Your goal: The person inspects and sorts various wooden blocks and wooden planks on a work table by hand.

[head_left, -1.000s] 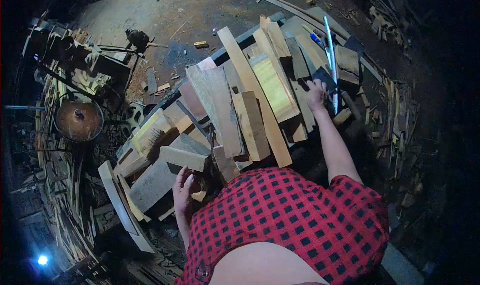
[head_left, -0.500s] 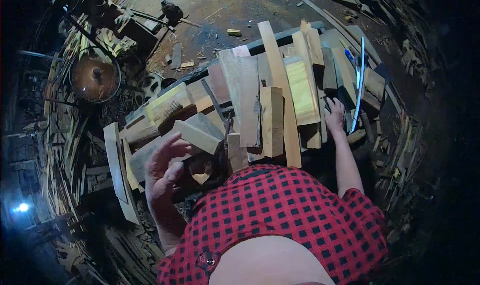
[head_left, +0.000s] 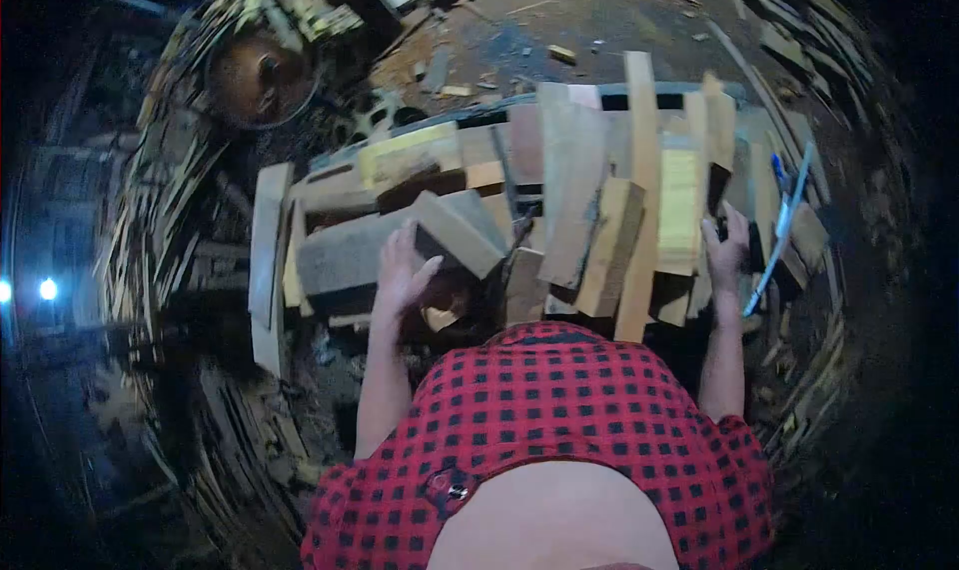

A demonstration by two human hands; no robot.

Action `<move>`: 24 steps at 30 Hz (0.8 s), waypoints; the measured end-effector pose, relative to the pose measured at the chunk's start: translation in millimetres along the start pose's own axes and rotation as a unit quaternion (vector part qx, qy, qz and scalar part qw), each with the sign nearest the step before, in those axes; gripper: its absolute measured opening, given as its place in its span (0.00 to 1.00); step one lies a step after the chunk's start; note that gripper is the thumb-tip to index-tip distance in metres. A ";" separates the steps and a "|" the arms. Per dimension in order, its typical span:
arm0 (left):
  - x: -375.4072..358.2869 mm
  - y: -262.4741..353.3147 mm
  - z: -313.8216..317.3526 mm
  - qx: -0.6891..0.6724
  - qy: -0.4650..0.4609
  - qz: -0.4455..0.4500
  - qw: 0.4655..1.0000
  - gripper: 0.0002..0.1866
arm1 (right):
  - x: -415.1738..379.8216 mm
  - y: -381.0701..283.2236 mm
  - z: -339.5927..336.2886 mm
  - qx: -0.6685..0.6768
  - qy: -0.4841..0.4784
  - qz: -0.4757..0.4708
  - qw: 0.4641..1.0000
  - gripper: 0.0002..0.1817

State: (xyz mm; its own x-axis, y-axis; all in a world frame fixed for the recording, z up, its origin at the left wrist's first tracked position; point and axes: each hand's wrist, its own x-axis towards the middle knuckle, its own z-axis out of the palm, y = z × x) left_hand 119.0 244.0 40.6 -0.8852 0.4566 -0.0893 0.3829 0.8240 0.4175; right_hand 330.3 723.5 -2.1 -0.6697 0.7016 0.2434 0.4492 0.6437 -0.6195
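Note:
My left hand point(head_left: 405, 273) has its fingers apart and holds nothing, over the near edge of a thick grey wood block point(head_left: 350, 257) and left of a pale angled block point(head_left: 458, 234). At the right, my right hand point(head_left: 728, 245) spreads its thumb and fingers beside a yellow-faced board point(head_left: 678, 210). A dark shape lies at its fingertips; whether it touches that is unclear. Between the hands lie a long narrow plank point(head_left: 639, 170), a wide pale board point(head_left: 577, 190) and a thick short block point(head_left: 610, 250).
A curved blue-white strip point(head_left: 782, 232) leans at the right of the wood pile. A round rusty disc point(head_left: 262, 78) stands at the upper left. Long boards point(head_left: 268, 270) lie at the left, and wood scraps surround the pile.
The camera view has shifted, so the pile appears farther right. My left hand has moved forward to the grey block. My right hand has lifted slightly, its thumb and fingers now apart.

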 end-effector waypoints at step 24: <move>24.3 5.5 42.9 0.021 0.099 0.057 0.993 0.23 | -77.7 -250.0 208.9 0.052 -0.295 -0.452 0.840 0.24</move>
State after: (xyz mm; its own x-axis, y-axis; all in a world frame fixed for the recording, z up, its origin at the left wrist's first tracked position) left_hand 110.9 274.0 1.9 -0.8682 0.4770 0.1371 0.4910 0.7854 0.3770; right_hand 146.5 444.2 -22.0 -0.9000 -0.3525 0.2563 -0.4339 0.7801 -0.4508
